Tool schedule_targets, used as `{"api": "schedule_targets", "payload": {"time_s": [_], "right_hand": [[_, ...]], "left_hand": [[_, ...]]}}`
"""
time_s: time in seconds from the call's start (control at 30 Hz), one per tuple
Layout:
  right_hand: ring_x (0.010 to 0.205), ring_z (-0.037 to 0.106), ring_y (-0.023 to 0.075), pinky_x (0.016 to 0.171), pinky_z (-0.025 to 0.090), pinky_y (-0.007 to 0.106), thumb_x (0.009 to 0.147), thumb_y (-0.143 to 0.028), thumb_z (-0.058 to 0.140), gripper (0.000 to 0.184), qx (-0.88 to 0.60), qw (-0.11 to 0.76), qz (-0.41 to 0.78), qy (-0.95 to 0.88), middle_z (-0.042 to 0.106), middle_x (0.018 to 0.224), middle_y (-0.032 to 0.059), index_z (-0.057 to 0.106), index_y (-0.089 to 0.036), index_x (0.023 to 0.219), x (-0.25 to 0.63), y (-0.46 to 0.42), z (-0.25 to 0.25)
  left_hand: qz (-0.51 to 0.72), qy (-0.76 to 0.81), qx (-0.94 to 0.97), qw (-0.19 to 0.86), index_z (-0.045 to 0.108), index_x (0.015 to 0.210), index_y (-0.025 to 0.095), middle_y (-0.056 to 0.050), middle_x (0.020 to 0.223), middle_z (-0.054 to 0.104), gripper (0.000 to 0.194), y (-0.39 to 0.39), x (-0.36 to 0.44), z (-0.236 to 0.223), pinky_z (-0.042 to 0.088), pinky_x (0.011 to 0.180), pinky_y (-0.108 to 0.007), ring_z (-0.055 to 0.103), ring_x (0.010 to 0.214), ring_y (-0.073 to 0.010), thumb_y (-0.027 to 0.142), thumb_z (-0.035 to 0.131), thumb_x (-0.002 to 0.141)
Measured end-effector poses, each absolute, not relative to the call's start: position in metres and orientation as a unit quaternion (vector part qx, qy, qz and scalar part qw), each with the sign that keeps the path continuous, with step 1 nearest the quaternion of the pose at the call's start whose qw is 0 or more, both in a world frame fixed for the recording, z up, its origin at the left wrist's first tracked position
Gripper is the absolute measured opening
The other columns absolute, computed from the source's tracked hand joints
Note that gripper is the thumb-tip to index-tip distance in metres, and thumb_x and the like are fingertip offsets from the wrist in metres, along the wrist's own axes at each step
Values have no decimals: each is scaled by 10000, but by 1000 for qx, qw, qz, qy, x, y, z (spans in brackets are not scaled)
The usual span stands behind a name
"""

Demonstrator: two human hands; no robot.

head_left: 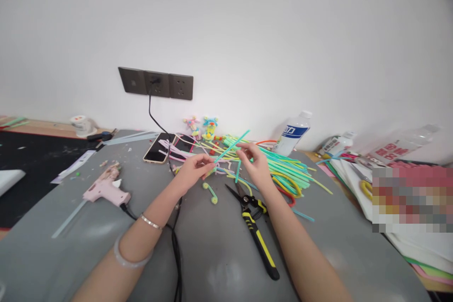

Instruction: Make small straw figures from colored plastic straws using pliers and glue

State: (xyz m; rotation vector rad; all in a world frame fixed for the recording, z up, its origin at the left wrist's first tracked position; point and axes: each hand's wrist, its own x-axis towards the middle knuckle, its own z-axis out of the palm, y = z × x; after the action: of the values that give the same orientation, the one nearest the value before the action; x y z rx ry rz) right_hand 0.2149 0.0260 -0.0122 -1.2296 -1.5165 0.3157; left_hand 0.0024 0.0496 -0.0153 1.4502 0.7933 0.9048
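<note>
My left hand (196, 170) is closed in a pinch on the lower end of a teal pipe cleaner (231, 146), which slants up to the right. Close beside it, my right hand (255, 165) has its thumb and fingers curled together; a short teal pipe cleaner piece (238, 172) hangs down from its fingertips. Below the hands lies a small green piece with coiled ends (211, 192). Black and yellow pruning shears (260, 240) rest under my right wrist with their blades apart. A heap of green and yellow pipe cleaners (290, 167) spreads behind my right hand.
A pink glue gun (108, 188) lies at left, its black cable (176, 245) crossing the grey table. Behind are a phone (159, 148), two small pipe cleaner figures (210, 127) and a white bottle (292, 133). Yellow-handled scissors (288, 184) sit at right, near stacked papers (354, 184).
</note>
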Motion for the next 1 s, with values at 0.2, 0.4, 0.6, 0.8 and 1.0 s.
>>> {"api": "schedule_targets", "payload": {"time_s": [0.2, 0.4, 0.6, 0.8, 1.0], "right_hand": [[658, 586, 155, 629, 475, 275, 803, -455, 698, 259, -409, 541, 405, -613, 645, 740, 15, 701, -207, 876, 192, 19, -11], [618, 592, 131, 618, 496, 259, 784, -477, 715, 286, -387, 550, 445, -591, 624, 702, -2, 687, -192, 796, 190, 19, -9], [605, 592, 124, 617, 498, 252, 780, -452, 733, 273, -377, 546, 468, -583, 615, 672, -20, 667, -199, 858, 189, 18, -9], [606, 593, 123, 612, 500, 254, 763, -414, 755, 247, -360, 528, 493, -590, 647, 727, -8, 672, -201, 859, 186, 16, -8], [640, 584, 136, 646, 484, 260, 770, -401, 751, 211, -359, 504, 495, -611, 654, 702, -6, 697, -201, 814, 186, 14, -7]], "left_hand": [[351, 323, 659, 582, 625, 836, 150, 33, 663, 547, 314, 50, 2, -20, 375, 501, -215, 444, 507, -75, 433, 715, 737], [343, 313, 670, 579, 651, 825, 140, 24, 662, 542, 311, 47, 3, -15, 397, 495, -210, 454, 526, -80, 444, 681, 767], [303, 308, 659, 616, 661, 777, 131, 18, 660, 538, 298, 44, 3, -12, 383, 520, -217, 463, 541, -82, 422, 708, 741], [282, 299, 646, 644, 601, 707, 143, 35, 571, 513, 325, 41, 3, -11, 348, 520, -215, 445, 504, -76, 445, 714, 743], [285, 280, 629, 667, 567, 730, 149, 44, 569, 507, 348, 40, 4, -11, 333, 500, -204, 454, 493, -70, 464, 713, 753]]}}
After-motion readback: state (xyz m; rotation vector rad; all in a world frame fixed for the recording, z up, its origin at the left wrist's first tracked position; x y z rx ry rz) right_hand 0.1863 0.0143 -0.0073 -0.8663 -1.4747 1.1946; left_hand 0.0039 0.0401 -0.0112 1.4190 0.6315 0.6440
